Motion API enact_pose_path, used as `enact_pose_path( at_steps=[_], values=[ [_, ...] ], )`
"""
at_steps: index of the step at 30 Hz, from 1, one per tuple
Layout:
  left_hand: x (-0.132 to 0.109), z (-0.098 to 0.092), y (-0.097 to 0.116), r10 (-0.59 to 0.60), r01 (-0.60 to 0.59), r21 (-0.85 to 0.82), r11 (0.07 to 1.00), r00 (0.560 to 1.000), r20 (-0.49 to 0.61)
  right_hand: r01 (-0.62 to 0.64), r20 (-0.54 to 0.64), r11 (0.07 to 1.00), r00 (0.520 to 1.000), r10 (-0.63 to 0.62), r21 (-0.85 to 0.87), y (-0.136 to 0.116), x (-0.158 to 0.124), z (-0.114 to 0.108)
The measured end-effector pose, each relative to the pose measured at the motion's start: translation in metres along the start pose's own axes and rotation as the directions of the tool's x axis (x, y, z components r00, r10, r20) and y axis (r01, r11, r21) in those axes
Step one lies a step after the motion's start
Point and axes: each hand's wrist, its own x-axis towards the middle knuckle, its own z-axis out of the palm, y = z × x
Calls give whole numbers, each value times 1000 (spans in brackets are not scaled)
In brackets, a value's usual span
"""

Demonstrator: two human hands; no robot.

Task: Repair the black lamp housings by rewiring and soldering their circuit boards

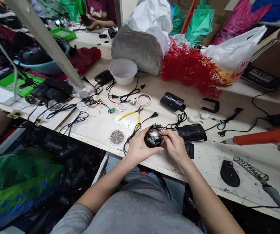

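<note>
A round black housing (146, 139) sits in the grip just above the near edge of the workbench (204, 169), its open side facing up. Inside it show a silvery metal dome (155, 134) and a small circuit board (152, 141). The left hand (138, 146) is clamped around the housing, fingers along the far side and thumb along the near one. The right hand (175, 146) has thumb and fingertips together on a thin red wire (162, 132) at the opening; whether they also touch the rim is hard to tell.

Just beyond the left hand lie yellow-handled cutters (139, 111), jaws pointing away from the grip, and to that hand's left stands a round dish (109, 136) of small metal pieces. Beside the right hand rests a flat black casing (192, 132); past the grip lies a black cylindrical shell (171, 101). Farther off, a tape roll (150, 100) lies near a white bowl (123, 79). Well to the grip's right are an orange power tool (264, 136) and, nearer the bench edge, a wire coil (250, 168).
</note>
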Motion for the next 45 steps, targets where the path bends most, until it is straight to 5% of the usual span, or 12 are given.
enact_pose_path(
  at_steps=[11, 16, 22, 36, 45],
  values=[
    [-9, 11, -16, 13, -12, -12, 1000, 998, 66, 102, 97, 989, 991, -92, -109, 4, -3, 3],
    [-12, -4, -32, 124, -121, -24, 992, 977, 174, 153, 139, 978, 981, -133, -144, 13, -5, 1],
    [13, -19, -37, 247, -248, -16, 969, 954, 167, 210, 196, 969, 963, -182, -131, 11, -2, -2],
    [24, 2, -43, 272, -267, -68, 961, 960, 71, 319, 117, 918, 947, -299, -236, 9, -3, 7],
    [23, 5, -44, 312, -322, 75, 944, 943, 117, 496, 76, 839, 867, -493, -224, 5, 7, 7]
  ],
)
